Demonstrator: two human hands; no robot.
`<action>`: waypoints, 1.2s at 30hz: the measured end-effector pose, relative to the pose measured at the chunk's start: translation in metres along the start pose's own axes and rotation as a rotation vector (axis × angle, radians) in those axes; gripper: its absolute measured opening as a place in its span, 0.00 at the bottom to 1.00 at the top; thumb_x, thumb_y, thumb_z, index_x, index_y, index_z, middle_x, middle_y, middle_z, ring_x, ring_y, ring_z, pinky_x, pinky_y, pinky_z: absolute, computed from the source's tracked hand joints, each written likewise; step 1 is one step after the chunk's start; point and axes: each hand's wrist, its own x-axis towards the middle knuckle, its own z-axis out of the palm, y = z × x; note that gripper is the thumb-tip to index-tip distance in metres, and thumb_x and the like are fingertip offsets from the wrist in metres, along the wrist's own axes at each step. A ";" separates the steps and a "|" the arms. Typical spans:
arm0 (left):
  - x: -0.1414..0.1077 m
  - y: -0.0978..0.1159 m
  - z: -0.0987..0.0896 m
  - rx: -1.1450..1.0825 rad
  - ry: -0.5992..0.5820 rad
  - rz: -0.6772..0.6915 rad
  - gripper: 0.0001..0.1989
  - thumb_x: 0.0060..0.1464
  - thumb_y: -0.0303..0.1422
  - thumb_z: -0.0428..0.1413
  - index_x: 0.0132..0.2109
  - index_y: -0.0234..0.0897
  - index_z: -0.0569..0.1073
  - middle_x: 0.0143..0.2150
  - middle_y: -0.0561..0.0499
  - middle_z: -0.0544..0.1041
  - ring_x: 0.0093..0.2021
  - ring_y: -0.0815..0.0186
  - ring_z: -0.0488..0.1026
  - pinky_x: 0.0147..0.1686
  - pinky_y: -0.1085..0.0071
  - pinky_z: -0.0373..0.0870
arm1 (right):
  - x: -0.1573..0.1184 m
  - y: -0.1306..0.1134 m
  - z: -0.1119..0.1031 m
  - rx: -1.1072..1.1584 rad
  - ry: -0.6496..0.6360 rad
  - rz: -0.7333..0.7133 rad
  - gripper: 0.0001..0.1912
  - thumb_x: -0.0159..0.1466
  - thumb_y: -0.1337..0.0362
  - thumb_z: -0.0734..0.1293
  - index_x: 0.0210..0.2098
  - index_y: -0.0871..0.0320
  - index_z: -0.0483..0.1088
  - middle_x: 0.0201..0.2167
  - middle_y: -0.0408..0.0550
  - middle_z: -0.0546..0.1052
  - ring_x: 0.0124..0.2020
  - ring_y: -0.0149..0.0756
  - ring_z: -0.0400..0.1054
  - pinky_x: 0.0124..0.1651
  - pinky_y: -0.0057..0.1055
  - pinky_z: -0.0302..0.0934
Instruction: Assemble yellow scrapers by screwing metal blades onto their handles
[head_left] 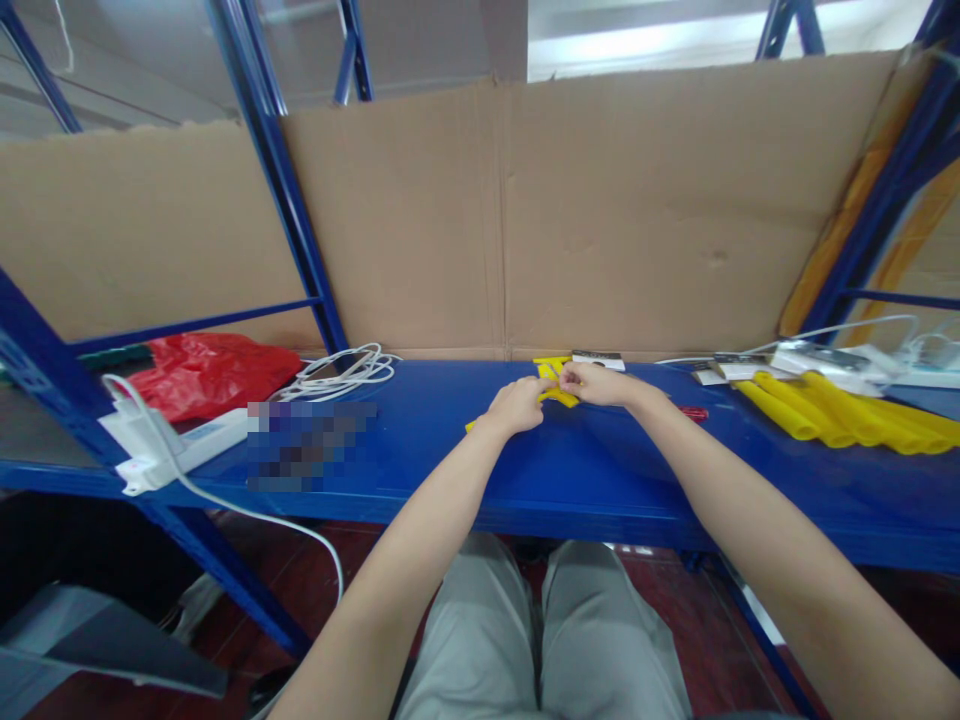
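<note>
The left grip, the left hand (517, 402), is closed over the yellow piece (549, 370), fingertips pressed on it; the right grip, the right hand (589, 382), is curled nearly closed against it, though whether anything is pinched between its fingertips is too small to tell. The yellow piece lies mid-length on the blue surface (555, 470), nearer the back edge than the front.

It looks thin and bendy, with flaps sticking out at angles, so uneven pulling could crease or tear it, or let it slip from the fingertips. The smooth painted metal would offer little friction if one hand let go. Just behind the right hand, a flat black-and-white packet (598, 360) could be nudged back by the knuckles.

Farther right, a small red object (694, 413) lies within the sweep of the right forearm and might be knocked. Near the right end, soft-looking yellow tubes (847, 410) lie side by side with open round ends, and could roll if bumped.

Toward the left end are a crinkled, shiny red bag (214, 375), a loose coil of white cable (341, 372) and a hard plastic power strip (217, 440). Its cord (300, 520) droops over the front edge, where a leg or arm could snag it. Matte, creased cardboard (600, 220) stands along the back edge.
</note>
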 end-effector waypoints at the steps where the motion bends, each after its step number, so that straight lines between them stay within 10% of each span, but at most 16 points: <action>1: 0.000 0.000 0.000 0.001 0.001 0.001 0.26 0.52 0.23 0.50 0.58 0.45 0.68 0.51 0.47 0.75 0.50 0.59 0.72 0.48 0.66 0.68 | 0.000 0.000 0.000 0.003 -0.002 0.001 0.04 0.58 0.68 0.59 0.30 0.59 0.65 0.27 0.45 0.72 0.26 0.31 0.62 0.31 0.25 0.55; 36: 0.000 -0.001 0.000 0.029 0.009 -0.080 0.26 0.53 0.22 0.49 0.57 0.44 0.67 0.52 0.47 0.72 0.50 0.61 0.72 0.49 0.69 0.68 | 0.005 -0.030 0.015 0.222 0.110 0.352 0.10 0.51 0.77 0.60 0.18 0.60 0.64 0.19 0.41 0.67 0.22 0.26 0.57 0.25 0.23 0.49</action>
